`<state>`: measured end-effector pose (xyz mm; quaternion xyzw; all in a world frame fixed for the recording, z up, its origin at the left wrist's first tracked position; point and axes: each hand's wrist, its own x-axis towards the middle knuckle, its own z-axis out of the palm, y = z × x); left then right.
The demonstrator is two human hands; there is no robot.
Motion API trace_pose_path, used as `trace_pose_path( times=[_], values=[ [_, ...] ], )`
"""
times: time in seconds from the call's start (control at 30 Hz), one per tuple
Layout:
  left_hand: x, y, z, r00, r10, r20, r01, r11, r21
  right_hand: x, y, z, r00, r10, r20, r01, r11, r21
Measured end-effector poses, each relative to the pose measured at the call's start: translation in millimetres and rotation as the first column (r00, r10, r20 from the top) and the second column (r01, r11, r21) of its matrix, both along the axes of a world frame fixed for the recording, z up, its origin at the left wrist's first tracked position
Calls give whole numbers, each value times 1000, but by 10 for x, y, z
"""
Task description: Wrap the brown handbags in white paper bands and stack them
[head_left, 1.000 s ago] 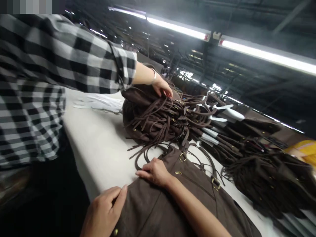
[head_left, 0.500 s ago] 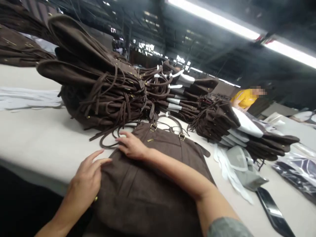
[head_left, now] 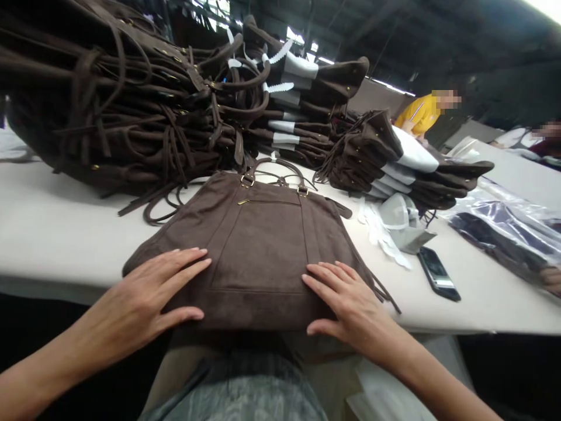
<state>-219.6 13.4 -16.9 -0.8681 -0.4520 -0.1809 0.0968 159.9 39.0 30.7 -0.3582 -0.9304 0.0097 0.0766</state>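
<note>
A dark brown handbag (head_left: 263,245) lies flat on the white table, its bottom edge toward me and its handles pointing away. Brass rings join the handles to the bag, and a zipped pocket runs across its upper part. My left hand (head_left: 162,292) rests on the bag's lower left side, fingers outstretched and thumb apart. On the lower right side lies my right hand (head_left: 342,298), palm down with fingers extended and the thumb near the bottom edge. Neither hand grips anything. A strap (head_left: 158,210) loops out beyond the bag's upper left edge.
Tall stacks of brown bags (head_left: 175,117) stand behind and left, and another stack (head_left: 385,152) behind right. A tape dispenser (head_left: 403,225), white strips (head_left: 381,234) and a phone (head_left: 438,273) lie to the right, near plastic-wrapped goods (head_left: 495,228). A person in yellow (head_left: 418,114) is farther back.
My right hand has moved from the bag's upper left to its lower right side. My left hand now lies flat on the bag. The whole bag has come into fuller view.
</note>
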Motion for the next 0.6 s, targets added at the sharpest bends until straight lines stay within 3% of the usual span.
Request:
trace_pose_path(
  times=[0.1,0.23,0.43,0.6],
  values=[
    [-92,15,-35,998,18,-56,-22,998,-61,153,-87,-146,993,-99,-59,105,987,119],
    [-234,-33,-170,996,52,-66,-55,998,-37,276,-127,-234,987,-102,-126,127,970,206],
    [-337,-69,-412,999,-34,16,33,997,65,344,2,-412,973,-3,-230,60,970,237],
    [-350,-99,-461,994,-46,96,43,998,37,284,110,-442,980,48,-192,-6,978,210]
  ],
)
